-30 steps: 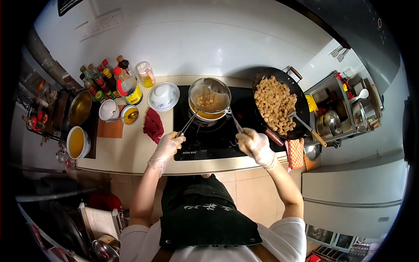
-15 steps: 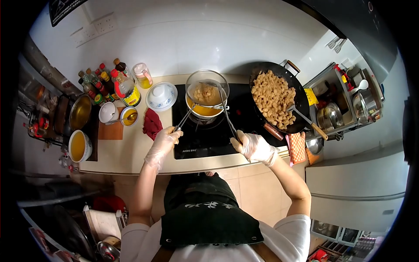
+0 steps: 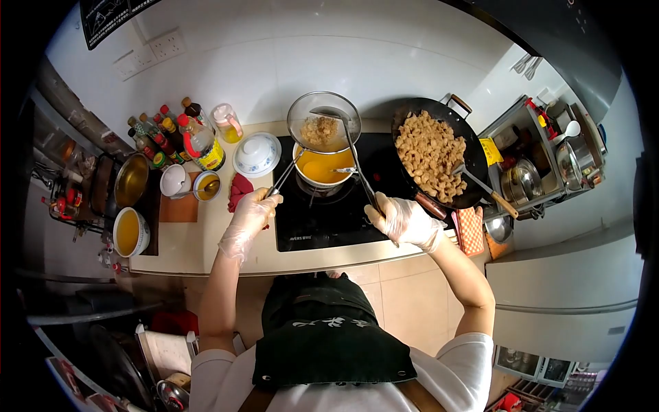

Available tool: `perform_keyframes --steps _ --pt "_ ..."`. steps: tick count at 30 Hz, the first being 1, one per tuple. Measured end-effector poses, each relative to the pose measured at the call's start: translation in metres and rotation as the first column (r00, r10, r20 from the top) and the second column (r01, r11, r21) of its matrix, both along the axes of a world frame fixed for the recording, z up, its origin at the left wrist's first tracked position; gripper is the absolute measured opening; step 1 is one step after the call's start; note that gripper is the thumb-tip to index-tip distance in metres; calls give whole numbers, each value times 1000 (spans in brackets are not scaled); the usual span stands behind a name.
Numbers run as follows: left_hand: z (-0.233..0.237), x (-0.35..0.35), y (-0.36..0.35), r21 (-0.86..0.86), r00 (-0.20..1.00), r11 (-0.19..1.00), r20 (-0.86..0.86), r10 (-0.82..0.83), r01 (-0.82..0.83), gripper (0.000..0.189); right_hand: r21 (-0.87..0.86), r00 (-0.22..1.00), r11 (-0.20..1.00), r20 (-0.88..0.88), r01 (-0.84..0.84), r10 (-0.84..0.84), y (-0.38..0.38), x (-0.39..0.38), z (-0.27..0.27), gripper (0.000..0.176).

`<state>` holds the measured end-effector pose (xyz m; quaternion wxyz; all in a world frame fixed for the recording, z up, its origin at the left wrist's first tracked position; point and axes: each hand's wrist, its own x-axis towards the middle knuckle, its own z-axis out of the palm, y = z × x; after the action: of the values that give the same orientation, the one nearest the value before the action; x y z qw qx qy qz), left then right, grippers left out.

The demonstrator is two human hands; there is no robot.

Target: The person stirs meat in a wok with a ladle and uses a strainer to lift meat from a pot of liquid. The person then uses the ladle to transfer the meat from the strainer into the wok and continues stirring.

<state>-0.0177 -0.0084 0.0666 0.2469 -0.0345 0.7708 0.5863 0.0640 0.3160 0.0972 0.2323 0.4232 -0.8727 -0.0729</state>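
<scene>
My left hand (image 3: 251, 209), in a clear plastic glove, is closed round the handle of a round mesh strainer (image 3: 296, 122). Light brown clumps of food (image 3: 319, 130) sit in the strainer's mesh. Below and nearer to me, a white pot (image 3: 300, 174) of yellow-orange liquid stands on the black cooktop (image 3: 322, 230). My gloved right hand (image 3: 406, 220) grips a long-handled metal utensil (image 3: 357, 159), its head over the strainer; I cannot tell whether it is a ladle or a turner. A small metal piece (image 3: 344, 169) shows at the pot's right side.
A wok (image 3: 473, 141) full of browned chunks (image 3: 431, 154) stands on the right, a wooden-handled turner (image 3: 484, 184) in it. Left are a lidded bowl (image 3: 257, 154), a red cloth (image 3: 240, 190), sauce bottles (image 3: 200, 145) and a bowl of yellow liquid (image 3: 130, 232). A rack (image 3: 542, 165) flanks the wok.
The strainer has moved up and away from me, uncovering more of the pot's liquid. The utensil's head has shifted towards the strainer's far side. Both hands keep their grip.
</scene>
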Motion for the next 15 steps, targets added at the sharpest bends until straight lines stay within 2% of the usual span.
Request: perform_keyframes --steps 2,5,15 --pt "1 0 0 -8 1000 1000 -2 -1 1 18 6 1000 1000 -7 -6 6 1 0 -2 52" --pt "1 -1 0 6 1000 1000 -6 -4 4 17 -65 999 998 29 -15 17 -1 -1 0 42" --pt "-1 -5 -2 37 1000 999 -27 -2 3 16 -55 999 998 37 -13 15 0 -1 5 44"
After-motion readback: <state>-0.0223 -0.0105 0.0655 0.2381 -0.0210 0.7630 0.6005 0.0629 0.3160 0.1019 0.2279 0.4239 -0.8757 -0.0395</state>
